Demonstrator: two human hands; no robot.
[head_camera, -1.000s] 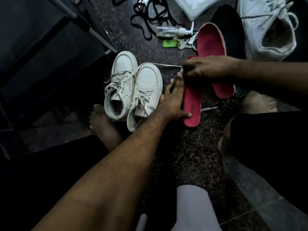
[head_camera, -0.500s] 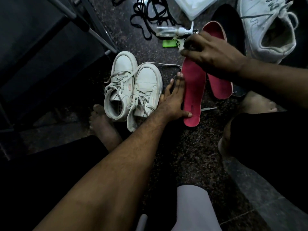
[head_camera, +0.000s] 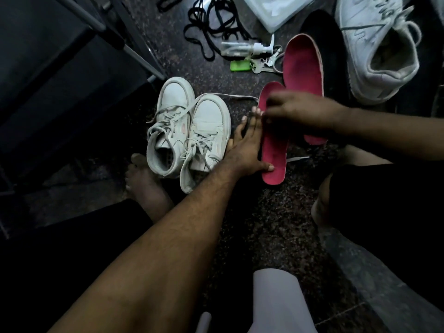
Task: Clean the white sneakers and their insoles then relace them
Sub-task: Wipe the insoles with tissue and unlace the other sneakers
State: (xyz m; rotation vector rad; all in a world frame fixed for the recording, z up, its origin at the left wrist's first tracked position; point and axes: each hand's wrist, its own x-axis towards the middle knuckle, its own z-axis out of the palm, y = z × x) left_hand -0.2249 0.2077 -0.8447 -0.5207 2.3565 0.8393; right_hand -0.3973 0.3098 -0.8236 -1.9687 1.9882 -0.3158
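Near pink insole (head_camera: 274,152) lying lengthwise away from body, steadied by flat left hand (head_camera: 245,150); right hand (head_camera: 298,111) across its toe (blurred, grip unclear).

Two sneakers (head_camera: 189,133) stand side by side on the floor (head_camera: 264,224), laced. Just right of them lies the near insole (head_camera: 274,150), with the left hand (head_camera: 245,150) between, touching both. The right hand (head_camera: 298,111) is over that insole's front half. Behind it, overlapping, lies a second insole (head_camera: 302,68). Left of that are keys (head_camera: 262,64) and a spray bottle (head_camera: 245,46); a larger sneaker (head_camera: 377,49) lies far right.
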